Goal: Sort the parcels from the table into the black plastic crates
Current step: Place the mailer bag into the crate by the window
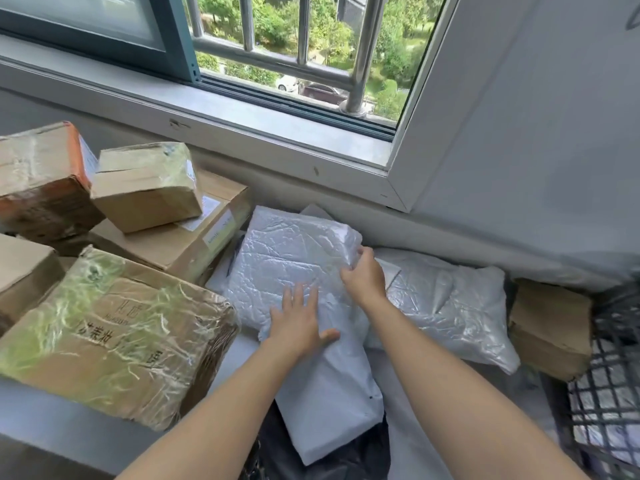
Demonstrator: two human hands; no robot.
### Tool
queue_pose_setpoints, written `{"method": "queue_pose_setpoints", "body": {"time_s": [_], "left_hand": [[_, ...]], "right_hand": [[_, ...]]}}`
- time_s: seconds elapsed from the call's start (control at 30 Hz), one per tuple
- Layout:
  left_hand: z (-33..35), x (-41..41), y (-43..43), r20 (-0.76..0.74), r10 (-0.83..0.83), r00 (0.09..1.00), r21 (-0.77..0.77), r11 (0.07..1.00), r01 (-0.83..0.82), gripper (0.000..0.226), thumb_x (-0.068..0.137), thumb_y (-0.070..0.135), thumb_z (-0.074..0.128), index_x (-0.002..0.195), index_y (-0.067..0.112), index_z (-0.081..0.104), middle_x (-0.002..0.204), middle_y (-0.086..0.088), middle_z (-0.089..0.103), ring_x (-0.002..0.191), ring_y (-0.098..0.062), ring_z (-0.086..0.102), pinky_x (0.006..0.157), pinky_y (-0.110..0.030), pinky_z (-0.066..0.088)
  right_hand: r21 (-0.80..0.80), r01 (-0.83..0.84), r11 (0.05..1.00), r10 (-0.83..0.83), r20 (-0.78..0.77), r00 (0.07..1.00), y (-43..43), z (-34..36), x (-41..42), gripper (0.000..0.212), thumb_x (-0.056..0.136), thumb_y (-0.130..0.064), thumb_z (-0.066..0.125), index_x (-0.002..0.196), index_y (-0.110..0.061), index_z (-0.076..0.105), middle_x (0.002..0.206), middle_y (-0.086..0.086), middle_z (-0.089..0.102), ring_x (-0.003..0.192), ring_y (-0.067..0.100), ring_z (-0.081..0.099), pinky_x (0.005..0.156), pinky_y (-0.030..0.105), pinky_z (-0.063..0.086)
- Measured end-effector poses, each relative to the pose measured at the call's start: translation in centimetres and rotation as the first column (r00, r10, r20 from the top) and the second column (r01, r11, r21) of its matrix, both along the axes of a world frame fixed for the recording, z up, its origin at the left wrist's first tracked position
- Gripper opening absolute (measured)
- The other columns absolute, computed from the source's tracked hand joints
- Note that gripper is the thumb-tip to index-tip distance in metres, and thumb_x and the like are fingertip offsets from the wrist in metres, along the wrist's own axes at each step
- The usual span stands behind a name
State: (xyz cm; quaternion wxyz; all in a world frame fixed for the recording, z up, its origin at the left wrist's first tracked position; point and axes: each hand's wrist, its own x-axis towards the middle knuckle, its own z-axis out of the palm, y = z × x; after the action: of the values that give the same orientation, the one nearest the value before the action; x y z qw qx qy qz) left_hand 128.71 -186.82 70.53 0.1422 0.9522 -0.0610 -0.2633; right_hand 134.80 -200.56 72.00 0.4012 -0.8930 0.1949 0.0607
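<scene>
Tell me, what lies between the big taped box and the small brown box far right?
A heap of white parcels; the left hand rests flat on them, the right hand pinches one. Head view.

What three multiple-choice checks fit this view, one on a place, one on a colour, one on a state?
1. Where does the left hand rest?
A. on the white poly mailer
B. on a cardboard box
C. on the window sill

2. What colour is the side of the far-left cardboard box?
A. blue
B. orange
C. purple

3. What is the right hand doing?
A. hanging empty
B. lifting a box
C. gripping the mailer's right edge

Answers:
1 A, its fingers lie spread flat on the crinkled plastic.
2 B, an orange band runs along the box's right side.
3 C, its fingers curl over that edge.
</scene>
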Motion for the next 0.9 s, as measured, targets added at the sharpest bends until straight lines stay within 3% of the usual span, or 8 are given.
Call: {"method": "queue_pose_setpoints", "body": {"time_s": [0.1,0.23,0.43,0.5,0.6,0.73,0.83,0.9], "left_hand": [[2.3,0.8,-0.3,0.082,0.063,0.995,-0.062,0.996,-0.058,0.105,0.089,0.069,0.049,0.157,0.017,-0.012,0.164,-0.013,-0.017,0.151,-0.033,-0.012,0.119,-0.057,0.013],[6.7,1.9,-1.3,0.221,0.206,0.953,-0.246,0.958,-0.150,0.118,0.080,0.076,0.054,0.156,0.012,-0.010,0.164,-0.017,-0.010,0.151,-0.035,-0.002,0.118,-0.051,0.018],[11.1,2.5,-2.8,0.255,0.248,0.935,-0.448,0.887,-0.113,0.120,0.079,0.061,0.069,0.157,0.015,-0.010,0.164,-0.016,-0.001,0.152,-0.033,0.003,0.120,-0.048,0.018],[11.7,2.5,-2.5,0.221,0.234,0.947,-0.532,0.842,-0.084,0.095,0.090,0.029,0.064,0.158,0.018,-0.001,0.161,-0.015,0.020,0.147,-0.033,0.023,0.111,-0.041,0.032],[12.9,2.4,-1.0,0.197,0.299,0.934,-0.691,0.718,-0.084,0.068,0.085,-0.005,0.042,0.147,0.023,0.041,0.124,-0.012,0.062,0.114,-0.032,0.056,0.081,-0.032,0.042],[15.3,2.5,1.4,0.005,0.241,0.970,-0.877,0.468,-0.112,0.048,0.077,-0.014,0.038,0.105,0.014,0.065,0.082,-0.001,0.063,0.084,-0.021,0.059,0.061,-0.021,0.048],[17.2,2.9,3.4,-0.105,-0.013,0.994,-0.911,0.401,-0.091,0.042,0.069,-0.007,0.045,0.103,0.004,0.067,0.083,-0.006,0.065,0.077,-0.018,0.060,0.062,-0.023,0.048],[17.9,3.4,4.6,-0.193,-0.156,0.969,-0.929,0.345,-0.130,0.041,0.076,-0.017,0.044,0.101,0.004,0.069,0.083,-0.004,0.069,0.073,-0.015,0.065,0.064,-0.023,0.051]], "right_hand": [[0.082,0.018,0.996,-0.035,0.212,0.977,0.3,3.0,-0.3,0.035,0.089,-0.010,0.055,0.123,-0.012,0.053,0.093,0.005,0.064,0.086,0.023,0.060,0.071,0.030,0.041],[0.175,0.026,0.984,-0.097,0.409,0.908,0.4,8.0,-0.2,0.025,0.087,-0.009,0.059,0.110,-0.019,0.057,0.069,-0.010,0.054,0.057,-0.002,0.052,0.053,0.010,0.037],[0.367,0.035,0.930,-0.179,0.366,0.913,0.8,13.5,-0.3,0.024,0.088,-0.015,0.062,0.108,-0.025,0.054,0.077,-0.005,0.056,0.044,-0.005,0.052,0.045,0.016,0.044],[0.340,0.005,0.940,-0.135,0.361,0.923,0.8,14.6,-0.7,0.022,0.089,-0.018,0.063,0.107,-0.026,0.054,0.080,-0.003,0.057,0.056,0.004,0.059,0.052,0.023,0.053],[0.237,-0.066,0.969,-0.033,0.391,0.920,0.4,15.5,-1.3,0.016,0.094,-0.024,0.059,0.110,-0.025,0.056,0.083,-0.004,0.058,0.074,0.016,0.063,0.071,0.038,0.059],[0.049,-0.121,0.991,0.080,0.502,0.861,-0.7,16.0,-2.1,0.015,0.097,-0.024,0.055,0.109,-0.032,0.057,0.105,-0.001,0.056,0.089,0.007,0.059,0.077,0.013,0.046],[-0.052,-0.178,0.983,0.176,0.561,0.809,-1.9,15.8,-2.9,0.036,0.093,-0.025,0.065,0.126,-0.033,0.054,0.127,0.002,0.046,0.119,0.015,0.049,0.105,0.026,0.041],[-0.022,-0.222,0.975,0.199,0.531,0.824,-2.6,15.9,-3.4,0.066,0.087,-0.038,0.073,0.143,-0.040,0.038,0.141,0.001,0.037,0.133,0.013,0.037,0.108,0.027,0.034]]}}
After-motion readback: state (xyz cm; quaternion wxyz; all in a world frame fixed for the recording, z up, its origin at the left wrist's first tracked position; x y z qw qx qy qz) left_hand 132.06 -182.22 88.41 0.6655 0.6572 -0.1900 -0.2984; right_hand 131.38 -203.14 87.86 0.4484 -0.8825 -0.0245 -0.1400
